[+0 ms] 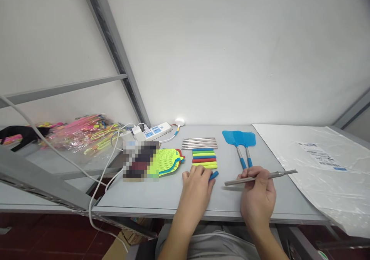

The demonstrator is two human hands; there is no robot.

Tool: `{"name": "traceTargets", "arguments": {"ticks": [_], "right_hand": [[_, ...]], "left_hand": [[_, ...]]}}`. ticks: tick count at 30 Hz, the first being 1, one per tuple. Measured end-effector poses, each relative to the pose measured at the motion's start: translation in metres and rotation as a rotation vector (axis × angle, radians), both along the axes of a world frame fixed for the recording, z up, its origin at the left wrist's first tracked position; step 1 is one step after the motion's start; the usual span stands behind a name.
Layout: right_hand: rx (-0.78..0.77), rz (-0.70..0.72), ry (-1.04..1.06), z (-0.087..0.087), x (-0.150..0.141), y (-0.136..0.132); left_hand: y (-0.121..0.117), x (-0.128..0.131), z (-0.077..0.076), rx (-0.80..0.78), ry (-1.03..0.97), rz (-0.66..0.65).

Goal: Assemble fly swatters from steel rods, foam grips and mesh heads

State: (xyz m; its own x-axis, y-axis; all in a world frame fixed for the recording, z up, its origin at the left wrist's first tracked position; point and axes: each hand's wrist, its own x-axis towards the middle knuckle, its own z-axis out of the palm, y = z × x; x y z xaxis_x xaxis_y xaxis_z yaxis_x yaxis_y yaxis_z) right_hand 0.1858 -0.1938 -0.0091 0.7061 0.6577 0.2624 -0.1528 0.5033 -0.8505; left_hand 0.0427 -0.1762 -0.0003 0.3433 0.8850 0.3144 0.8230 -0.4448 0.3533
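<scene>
1. Blue tube [214,175]: lies at the near right of the tube row [204,160]. The left hand [197,183] pinches it between thumb and fingers.
2. Metal rod [238,181]: lies right of and nearer than the tube row. The right hand [258,193] grips it with fingers curled around; both ends project.
3. Risk, row: left-hand fingertips lie at the near side of the tube row. A sideways sweep could roll tubes out of line.
4. Risk, swatters: the blue swatters [249,139], right of the tube row, have handles ending close to the right hand. A careless swing of the metal rod could knock them.
5. Risk, slip: the metal rod appears smooth. A loose grip could let it drop and roll.
6. Count, held: one blue tube; one metal rod, though whether it comprises two pieces cannot be told.
7. Count, tube row: about seven; fingers may hide more.
8. Count, behind the tube row: steel rods [199,143], about six; close spacing prevents certainty.
9. Count, right: two blue swatters, one white bag [320,190].
10. Count, left: mesh heads [167,160], at least three; one power strip [156,131], farther back.
</scene>
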Motion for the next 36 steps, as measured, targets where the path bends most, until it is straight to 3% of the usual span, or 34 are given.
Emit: {"name": "traceTargets", "arguments": {"ticks": [2,4,8,10,16,20,24,29,36], "right_hand": [[0.074,-0.035,-0.052,0.009,0.002,0.002],[0.015,-0.008,-0.2,0.018,0.007,0.006],[-0.367,0.334,-0.852,0.029,0.017,0.026],[-0.482,0.465,-1.135,0.028,0.017,0.037],[-0.607,0.436,-1.514,0.019,0.001,0.047],[-0.603,0.423,-1.558,0.019,-0.003,0.044],[-0.585,0.376,-1.491,0.019,0.006,0.039],[-0.515,0.234,-1.198,0.018,0.024,0.023],[-0.541,0.169,-0.803,0.014,0.033,-0.016]], "left_hand": [[0.0,-0.012,0.005,-0.034,0.011,-0.039],[-0.001,-0.024,0.013,-0.057,-0.006,-0.068],[-0.007,-0.046,0.028,-0.042,-0.075,-0.039],[-0.012,-0.055,0.033,-0.058,-0.071,-0.019],[-0.024,-0.066,0.042,-0.237,-0.057,-0.048],[-0.026,-0.06,0.043,-0.325,-0.068,-0.102],[-0.022,-0.054,0.041,-0.307,-0.114,-0.174],[-0.006,-0.04,0.029,-0.173,-0.163,-0.208],[0.013,-0.018,0.004,-0.038,-0.028,-0.088]]}}
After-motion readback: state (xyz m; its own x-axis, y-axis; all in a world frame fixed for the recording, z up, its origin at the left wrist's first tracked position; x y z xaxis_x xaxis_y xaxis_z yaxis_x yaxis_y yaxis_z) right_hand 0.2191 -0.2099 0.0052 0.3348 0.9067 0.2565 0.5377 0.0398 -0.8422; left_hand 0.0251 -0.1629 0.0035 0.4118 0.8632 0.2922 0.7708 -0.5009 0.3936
